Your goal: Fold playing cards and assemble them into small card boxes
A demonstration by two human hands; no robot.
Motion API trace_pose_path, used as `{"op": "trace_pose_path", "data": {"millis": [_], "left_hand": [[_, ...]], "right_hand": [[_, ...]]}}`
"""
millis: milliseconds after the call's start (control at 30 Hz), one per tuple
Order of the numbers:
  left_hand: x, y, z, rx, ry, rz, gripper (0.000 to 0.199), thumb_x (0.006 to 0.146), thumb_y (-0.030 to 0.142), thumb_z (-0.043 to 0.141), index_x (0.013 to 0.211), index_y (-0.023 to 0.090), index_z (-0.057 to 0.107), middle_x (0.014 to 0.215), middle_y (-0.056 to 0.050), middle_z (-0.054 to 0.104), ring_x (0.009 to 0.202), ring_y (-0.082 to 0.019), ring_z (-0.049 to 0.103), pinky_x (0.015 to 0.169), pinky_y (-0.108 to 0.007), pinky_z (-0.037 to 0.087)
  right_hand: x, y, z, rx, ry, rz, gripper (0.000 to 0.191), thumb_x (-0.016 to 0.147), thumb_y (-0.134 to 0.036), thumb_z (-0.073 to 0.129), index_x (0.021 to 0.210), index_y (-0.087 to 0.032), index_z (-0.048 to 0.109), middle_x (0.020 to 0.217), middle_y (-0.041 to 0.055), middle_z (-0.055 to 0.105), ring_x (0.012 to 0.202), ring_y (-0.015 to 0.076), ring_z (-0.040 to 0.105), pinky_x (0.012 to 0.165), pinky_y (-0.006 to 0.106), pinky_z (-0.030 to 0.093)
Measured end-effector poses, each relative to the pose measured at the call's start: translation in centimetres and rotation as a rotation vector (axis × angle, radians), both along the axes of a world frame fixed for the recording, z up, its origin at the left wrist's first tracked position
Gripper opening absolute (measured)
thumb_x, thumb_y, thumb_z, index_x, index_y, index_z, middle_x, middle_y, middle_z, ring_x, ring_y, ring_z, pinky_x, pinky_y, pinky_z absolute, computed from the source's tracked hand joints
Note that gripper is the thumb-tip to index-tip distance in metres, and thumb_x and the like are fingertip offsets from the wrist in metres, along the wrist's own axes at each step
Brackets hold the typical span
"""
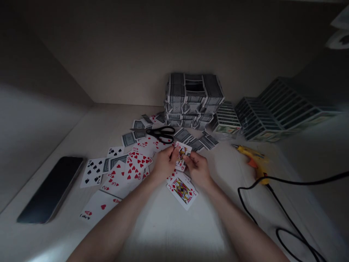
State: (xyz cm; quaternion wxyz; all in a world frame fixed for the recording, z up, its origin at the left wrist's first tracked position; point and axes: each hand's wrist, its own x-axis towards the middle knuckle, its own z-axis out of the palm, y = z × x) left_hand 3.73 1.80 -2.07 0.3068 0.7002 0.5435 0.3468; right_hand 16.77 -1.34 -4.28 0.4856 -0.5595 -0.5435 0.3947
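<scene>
Both my hands hold one red queen card (182, 155) upright above the scattered cards. My left hand (165, 162) pinches its left edge, thumb on the face. At its lower right, my right hand (199, 168) has thumb and fingers closed on the same card. Just below lies a jack of diamonds (182, 190), face up on the white table (163, 233). Face-up heart cards (134, 164) spread to the left of my left hand. Black-handled scissors (160, 133) lie beyond my hands, on top of cards.
A box shape built from cards (194, 98) stands at the back. Stacked packs of cards (272, 116) sit at the right. A yellow glue gun (255, 160) with a black cord lies on the right. A dark phone (51, 189) rests at the left.
</scene>
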Motion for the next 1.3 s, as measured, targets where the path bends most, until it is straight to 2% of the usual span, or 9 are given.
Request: {"op": "trace_pose_path", "data": {"millis": [267,400,533,733,833,1000,1067,1133,1300], "left_hand": [[-0.2,-0.5,-0.5,0.01,-0.071,0.044,0.048,0.084,0.046,0.036,0.046,0.017,0.034,0.044,0.004,0.031,0.045,-0.008,0.029,0.044,-0.022,0.023],[-0.5,-0.1,-0.3,-0.032,-0.116,0.004,0.038,0.084,0.042,0.039,0.055,0.017,0.042,0.05,0.004,0.041,0.049,-0.009,0.036,0.046,-0.021,0.027],[-0.7,0.3,-0.1,-0.052,-0.135,-0.038,0.029,0.083,0.037,0.041,0.062,0.018,0.046,0.056,0.004,0.046,0.054,-0.009,0.041,0.049,-0.021,0.03],[-0.6,0.1,-0.1,-0.001,-0.023,-0.009,0.036,0.085,0.037,0.038,0.055,0.018,0.042,0.05,0.003,0.042,0.05,-0.009,0.038,0.047,-0.021,0.026],[-0.5,0.0,-0.2,0.027,0.013,-0.001,0.041,0.085,0.039,0.035,0.05,0.018,0.04,0.047,0.003,0.04,0.047,-0.009,0.036,0.046,-0.022,0.024],[-0.4,0.0,-0.3,-0.025,-0.08,0.035,0.047,0.084,0.044,0.034,0.045,0.018,0.031,0.042,0.003,0.033,0.042,-0.008,0.031,0.042,-0.023,0.022],[-0.4,0.0,-0.2,-0.077,-0.167,0.061,0.047,0.083,0.045,0.033,0.045,0.018,0.029,0.042,0.004,0.032,0.041,-0.008,0.029,0.041,-0.022,0.022],[-0.4,-0.1,-0.2,-0.103,-0.206,0.066,0.047,0.083,0.046,0.034,0.046,0.018,0.029,0.042,0.004,0.032,0.04,-0.007,0.029,0.04,-0.022,0.022],[-0.4,-0.2,-0.3,-0.056,-0.107,0.042,0.048,0.084,0.045,0.034,0.045,0.017,0.034,0.043,0.003,0.036,0.042,-0.008,0.032,0.042,-0.022,0.022]], "right_hand": [[-0.2,-0.1,0.2,-0.067,0.117,0.065,0.024,0.078,-0.038,0.052,0.072,-0.016,0.058,0.058,-0.0011,0.055,0.049,0.0119,0.048,0.042,0.022,0.039],[-0.1,0.1,0.2,-0.095,0.181,0.066,0.027,0.077,-0.042,0.054,0.067,-0.017,0.056,0.056,-0.0014,0.054,0.047,0.0118,0.048,0.04,0.022,0.041],[0.1,0.2,0.1,-0.107,0.134,0.063,0.028,0.077,-0.042,0.054,0.064,-0.018,0.054,0.053,-0.0023,0.052,0.045,0.0116,0.047,0.039,0.022,0.041],[0.0,0.1,0.4,-0.124,0.116,0.091,0.029,0.077,-0.039,0.054,0.058,-0.018,0.05,0.045,-0.0039,0.048,0.04,0.0104,0.044,0.037,0.021,0.036],[-0.1,0.0,0.9,-0.148,0.179,0.096,0.029,0.076,-0.038,0.056,0.057,-0.018,0.05,0.045,-0.0043,0.047,0.04,0.01,0.044,0.037,0.021,0.036],[-0.6,-0.1,1.9,-0.188,0.356,0.099,0.023,0.071,-0.04,0.061,0.073,-0.017,0.058,0.054,-0.0039,0.052,0.047,0.0107,0.048,0.044,0.022,0.043],[-0.7,-0.1,2.3,-0.167,0.388,0.075,0.026,0.071,-0.041,0.062,0.081,-0.018,0.06,0.057,-0.0039,0.053,0.049,0.0106,0.049,0.047,0.022,0.044],[-0.7,0.0,2.5,-0.135,0.353,0.031,0.026,0.072,-0.043,0.06,0.078,-0.017,0.061,0.056,-0.0034,0.053,0.049,0.01,0.048,0.046,0.021,0.042],[-0.4,0.2,2.5,-0.113,0.299,-0.038,0.029,0.073,-0.045,0.059,0.068,-0.016,0.061,0.054,-0.0032,0.052,0.047,0.0091,0.044,0.045,0.021,0.038]]}}
